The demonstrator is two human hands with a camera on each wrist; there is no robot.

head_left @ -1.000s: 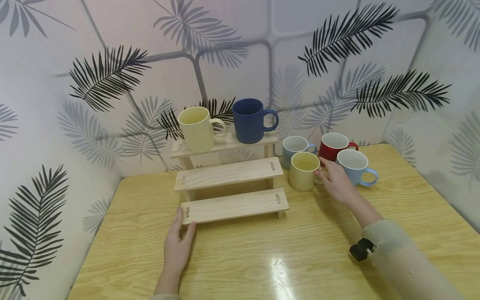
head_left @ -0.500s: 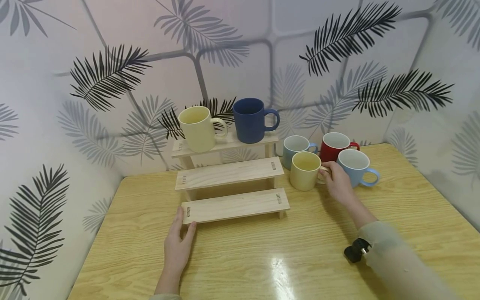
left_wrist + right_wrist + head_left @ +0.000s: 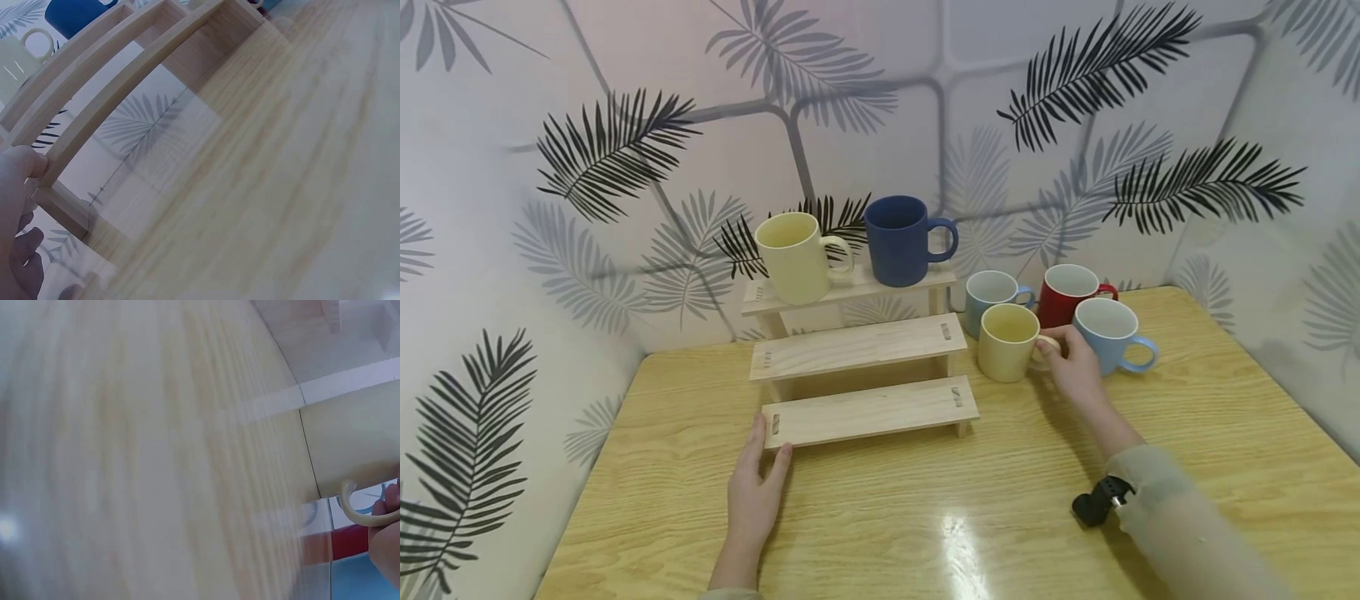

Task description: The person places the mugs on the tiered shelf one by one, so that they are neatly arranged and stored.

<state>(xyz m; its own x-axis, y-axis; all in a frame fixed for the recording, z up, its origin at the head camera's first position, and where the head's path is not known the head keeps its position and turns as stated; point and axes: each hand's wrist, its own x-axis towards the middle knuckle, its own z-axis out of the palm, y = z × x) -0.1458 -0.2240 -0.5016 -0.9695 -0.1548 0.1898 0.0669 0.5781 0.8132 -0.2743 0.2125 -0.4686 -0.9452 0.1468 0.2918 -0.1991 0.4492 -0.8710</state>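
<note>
A pale yellow mug (image 3: 1003, 346) stands upright on the table, right of a three-step wooden shelf (image 3: 868, 411). My right hand (image 3: 1077, 367) pinches its handle, which points right; in the right wrist view the fingers (image 3: 392, 499) pass through the handle loop of the mug (image 3: 353, 437). My left hand (image 3: 754, 492) holds the left end of the shelf's lowest step, thumb at the front edge and fingers along the side. In the left wrist view the thumb (image 3: 28, 161) presses the shelf's edge. On the top step stand another yellow mug (image 3: 797, 260) and a dark blue mug (image 3: 898, 243).
Close around the held mug stand a grey-blue mug (image 3: 981, 308) behind it, a red mug (image 3: 1058, 302) behind right, and a light blue mug (image 3: 1105, 337) on the right. A patterned wall (image 3: 865, 100) rises behind the wooden table (image 3: 865, 525).
My right hand's fingers have closed onto the yellow mug's handle, and the right forearm has shifted left. The left hand and the shelf have stayed in place.
</note>
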